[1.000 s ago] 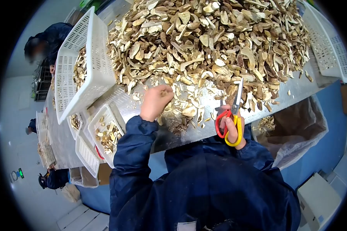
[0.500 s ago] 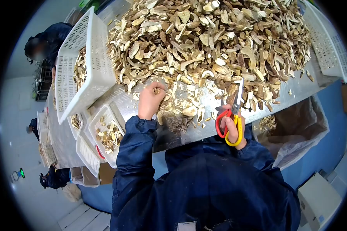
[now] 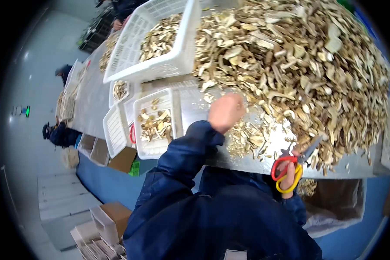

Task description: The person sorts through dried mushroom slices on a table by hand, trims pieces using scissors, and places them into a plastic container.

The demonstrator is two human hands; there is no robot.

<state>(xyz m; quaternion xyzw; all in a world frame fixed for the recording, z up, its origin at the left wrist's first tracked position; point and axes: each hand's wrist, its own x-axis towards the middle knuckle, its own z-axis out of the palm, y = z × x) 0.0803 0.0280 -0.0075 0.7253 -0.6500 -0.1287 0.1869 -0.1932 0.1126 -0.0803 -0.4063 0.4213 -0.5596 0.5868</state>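
My left hand [image 3: 226,112] is a closed fist over the metal table, at the near left edge of a big heap of dried mushroom slices [image 3: 286,73]. Whatever it holds, if anything, is hidden. In my right hand [image 3: 289,177] is a pair of scissors [image 3: 300,161] with one red and one yellow handle. Their blades are spread and point up and right towards the heap's front edge. Small mushroom pieces and crumbs [image 3: 247,139] lie on the table between my hands.
Left of my left hand, a white tray [image 3: 138,108] holds mushroom pieces. Behind it stands a large white basket [image 3: 171,65] with slices. A lined box [image 3: 333,219] is below the table's right front. Other people [image 3: 64,135] are at the left and at the top.
My view has swung left, so the tray and basket show more fully. My left hand has closed further into a fist. The scissors stay in my right hand and now tilt more to the right.
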